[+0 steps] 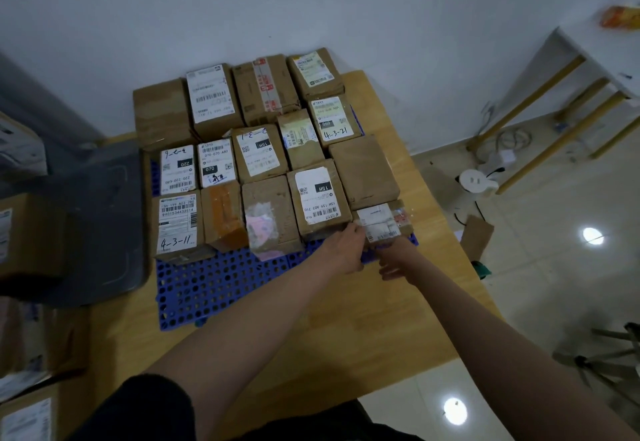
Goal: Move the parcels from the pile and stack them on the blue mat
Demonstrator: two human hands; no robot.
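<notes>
From the head view, both bare arms reach forward over a wooden bench point(363, 330) to a small low parcel point(379, 221) at the near right corner of the blue mat point(214, 281). The left hand point(343, 250) sits at the parcel's near left corner, its fingers curled against the edge and gripping it. The right hand point(398, 257) is at the parcel's near edge, just right of the left hand; its fingers are hidden under the wrist, so I cannot tell whether they grip or lie loose. This parcel has a white label on top and lies touching a taller parcel marked 15H point(318, 200) on its left. The mat's far and middle parts are covered by rows of brown parcels packed side by side, among them one marked 4-3-11 point(178, 224) at the near left. More boxes point(24, 233) stand at the far left beside a dark grey bin point(100, 219).
</notes>
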